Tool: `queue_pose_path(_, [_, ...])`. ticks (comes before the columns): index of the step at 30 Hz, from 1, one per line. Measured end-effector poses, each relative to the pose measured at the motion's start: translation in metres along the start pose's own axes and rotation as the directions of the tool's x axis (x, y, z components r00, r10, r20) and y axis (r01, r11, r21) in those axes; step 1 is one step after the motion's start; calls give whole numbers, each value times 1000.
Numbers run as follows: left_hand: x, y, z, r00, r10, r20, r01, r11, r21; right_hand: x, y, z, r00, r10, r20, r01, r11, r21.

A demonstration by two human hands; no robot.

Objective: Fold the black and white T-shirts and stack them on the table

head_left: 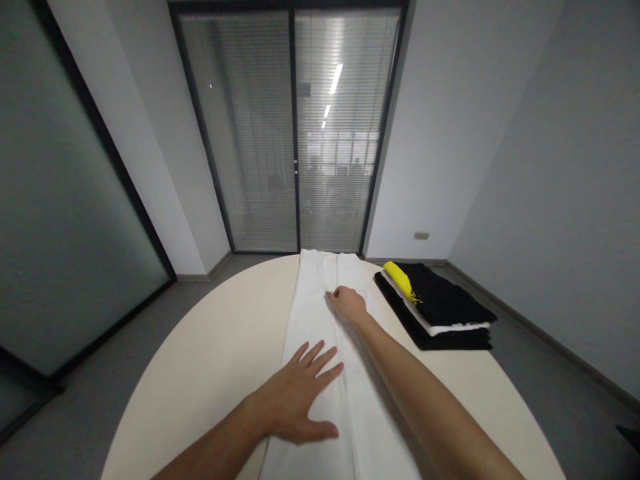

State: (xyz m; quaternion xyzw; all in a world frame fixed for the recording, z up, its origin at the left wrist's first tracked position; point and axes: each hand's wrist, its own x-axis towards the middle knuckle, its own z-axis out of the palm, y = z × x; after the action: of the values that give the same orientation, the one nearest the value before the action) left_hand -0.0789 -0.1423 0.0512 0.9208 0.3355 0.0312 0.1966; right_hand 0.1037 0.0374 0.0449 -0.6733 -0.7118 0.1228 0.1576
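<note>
A long white garment [313, 320] lies stretched over the table, running from the near side to the far edge, with a lengthwise line down its middle. Its exact kind I cannot tell. My left hand [300, 393] rests over the near left part of the cloth, fingers spread and thumb pointing right. Farther up, near the far end, my right hand [349, 303] has its fingers curled and closed at the middle line, apparently pinching the fabric. My right forearm crosses above the right side of the garment and hides part of it.
The round pale table [215, 353] has a curved edge. At its right stands a stack of folded clothes [445, 300], black and white with a yellow patch on top. Behind are a glass door with blinds [330, 200] and grey walls; a frosted glass panel [65, 187] is at left.
</note>
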Motion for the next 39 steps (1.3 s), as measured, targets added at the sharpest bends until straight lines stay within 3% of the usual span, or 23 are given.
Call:
queue_pose_path(5, [-3,-7,3,999,42,-24,-43,999,-16,8,-3,13,997,70,-29,-71,997,-39])
queue_pose_path(11, [-4,-6,2,998,52,-29,-53,998,-17,0,-6,19,996,32,-78,-39,995,-95])
queue_pose_path(17, [-2,7,8,986,162,-29,-163,986,-37,-12,-2,12,964,-262,-53,248,949,-194])
queue_pose_path(23, [2,15,9,967,255,-18,-256,965,-53,-24,15,7,899,-435,49,434,873,-224])
queue_pose_path(28, [3,16,9,964,265,-14,-265,963,-48,-28,25,14,891,-440,110,453,879,-148])
queue_pose_path(32, [-1,17,14,971,237,-45,-237,972,1,-36,36,15,842,-531,101,539,838,-90])
queue_pose_path(36, [-19,22,15,970,228,-87,-225,973,48,-62,55,5,830,-539,144,550,834,-45])
queue_pose_path(39, [-36,30,14,956,289,-44,-284,954,92,-86,67,-6,826,-520,217,536,844,-19])
